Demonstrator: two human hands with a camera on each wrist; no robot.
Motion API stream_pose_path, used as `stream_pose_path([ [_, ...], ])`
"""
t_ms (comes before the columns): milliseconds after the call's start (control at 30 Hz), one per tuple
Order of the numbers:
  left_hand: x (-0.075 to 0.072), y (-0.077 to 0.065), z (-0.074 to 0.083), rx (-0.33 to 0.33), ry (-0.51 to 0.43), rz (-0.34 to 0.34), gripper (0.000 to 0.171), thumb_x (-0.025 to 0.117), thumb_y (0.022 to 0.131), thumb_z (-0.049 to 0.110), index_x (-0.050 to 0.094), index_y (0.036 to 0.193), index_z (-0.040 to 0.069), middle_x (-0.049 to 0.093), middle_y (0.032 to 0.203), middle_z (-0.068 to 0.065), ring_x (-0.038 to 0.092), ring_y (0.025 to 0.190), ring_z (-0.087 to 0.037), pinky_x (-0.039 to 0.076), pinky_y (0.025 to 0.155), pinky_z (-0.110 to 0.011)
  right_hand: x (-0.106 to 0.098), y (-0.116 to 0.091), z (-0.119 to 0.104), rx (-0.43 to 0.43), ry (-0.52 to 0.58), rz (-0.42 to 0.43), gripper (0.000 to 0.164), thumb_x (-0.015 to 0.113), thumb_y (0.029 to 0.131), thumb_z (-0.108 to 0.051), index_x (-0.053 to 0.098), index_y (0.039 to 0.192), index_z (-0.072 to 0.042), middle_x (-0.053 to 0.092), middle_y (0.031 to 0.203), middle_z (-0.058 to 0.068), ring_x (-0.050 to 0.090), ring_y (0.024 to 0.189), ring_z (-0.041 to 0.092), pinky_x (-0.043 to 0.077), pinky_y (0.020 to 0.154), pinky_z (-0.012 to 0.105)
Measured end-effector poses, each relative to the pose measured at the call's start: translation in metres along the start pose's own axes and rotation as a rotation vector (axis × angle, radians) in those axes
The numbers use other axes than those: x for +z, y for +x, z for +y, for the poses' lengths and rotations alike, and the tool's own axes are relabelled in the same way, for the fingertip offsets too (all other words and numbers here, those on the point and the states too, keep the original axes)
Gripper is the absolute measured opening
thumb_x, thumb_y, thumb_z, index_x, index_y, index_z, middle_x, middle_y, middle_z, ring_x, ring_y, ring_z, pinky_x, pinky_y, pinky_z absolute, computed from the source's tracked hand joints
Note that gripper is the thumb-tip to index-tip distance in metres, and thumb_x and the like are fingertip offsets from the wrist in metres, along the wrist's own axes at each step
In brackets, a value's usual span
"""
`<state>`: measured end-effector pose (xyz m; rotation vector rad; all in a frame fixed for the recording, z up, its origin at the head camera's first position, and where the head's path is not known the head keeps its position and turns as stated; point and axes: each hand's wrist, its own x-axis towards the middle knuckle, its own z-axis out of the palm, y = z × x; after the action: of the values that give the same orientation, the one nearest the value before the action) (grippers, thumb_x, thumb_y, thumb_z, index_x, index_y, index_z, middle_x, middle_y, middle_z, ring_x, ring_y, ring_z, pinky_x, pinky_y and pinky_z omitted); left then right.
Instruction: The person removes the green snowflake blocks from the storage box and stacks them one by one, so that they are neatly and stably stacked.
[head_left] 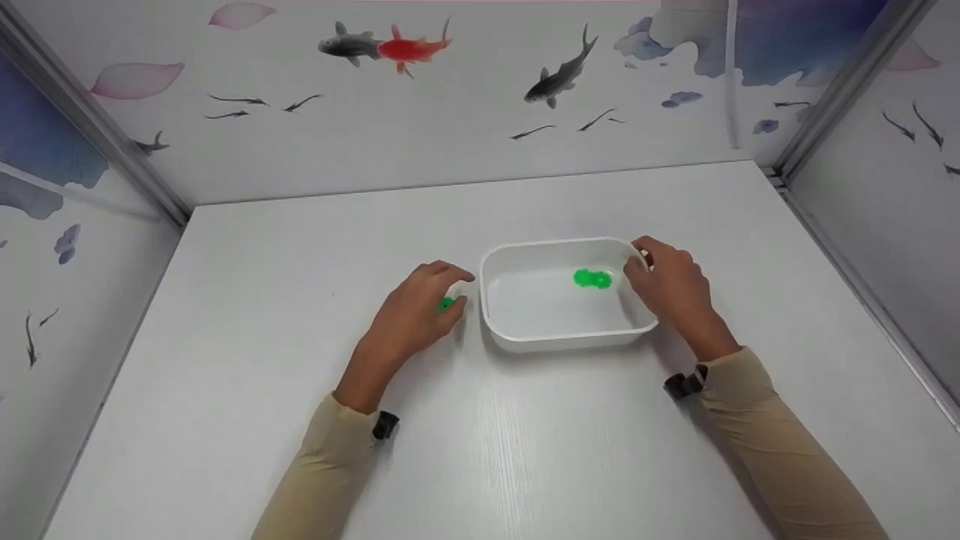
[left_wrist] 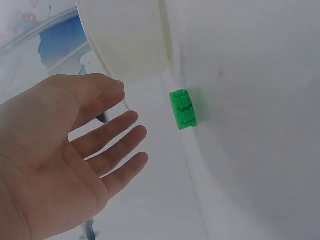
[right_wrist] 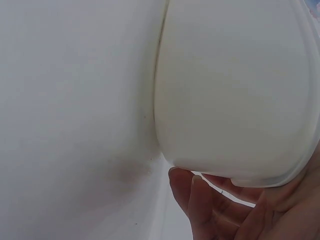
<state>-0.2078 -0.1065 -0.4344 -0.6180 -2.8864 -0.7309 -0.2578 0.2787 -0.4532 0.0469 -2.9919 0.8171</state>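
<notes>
A white rectangular plastic tub (head_left: 566,341) stands on the table. My right hand (head_left: 673,281) grips its right end, thumb inside the rim and fingers outside; in the right wrist view fingertips (right_wrist: 200,192) touch the tub's outer wall (right_wrist: 230,100). Two green notched, gear-like pieces (head_left: 592,279) lie side by side in the tub toward its right. Left of the tub, my left hand (head_left: 412,307) hovers with loosely bent fingers and holds nothing. Another green notched piece (left_wrist: 183,109) sits on the table beyond its fingertips, partly hidden by the hand in the head view.
The white table (head_left: 480,450) is bounded by a back panel (head_left: 465,135) with painted fish and by side panels in metal frames. A black strap device (head_left: 385,425) is on the left wrist, another (head_left: 684,385) on the right.
</notes>
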Motion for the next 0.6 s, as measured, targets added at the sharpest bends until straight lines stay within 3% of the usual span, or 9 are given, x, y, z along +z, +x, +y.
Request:
stream_pose_path([
  [333, 0.003, 0.009, 0.021, 0.121, 0.007, 0.107, 0.031, 0.071, 0.103, 0.013, 0.074, 0.133, 0.015, 0.075, 0.134, -0.006, 0.069, 0.127, -0.027, 0.061, 0.102, -0.04, 0.0, -0.001, -0.002, 0.021, 0.001, -0.007, 0.044, 0.047, 0.109, -0.033, 0.064, 0.143, -0.01, 0.073, 0.126, 0.022, 0.068, 0.098, 0.036, 0.055, 0.077, 0.05],
  [600, 0.011, 0.015, 0.035, 0.163, 0.018, 0.11, 0.03, 0.072, 0.102, 0.012, 0.075, 0.131, 0.014, 0.077, 0.129, -0.006, 0.071, 0.122, -0.027, 0.062, 0.097, -0.04, -0.001, -0.001, -0.003, 0.016, 0.002, 0.002, 0.044, 0.047, 0.109, -0.033, 0.065, 0.143, -0.011, 0.074, 0.125, 0.021, 0.07, 0.097, 0.036, 0.055, 0.075, 0.049],
])
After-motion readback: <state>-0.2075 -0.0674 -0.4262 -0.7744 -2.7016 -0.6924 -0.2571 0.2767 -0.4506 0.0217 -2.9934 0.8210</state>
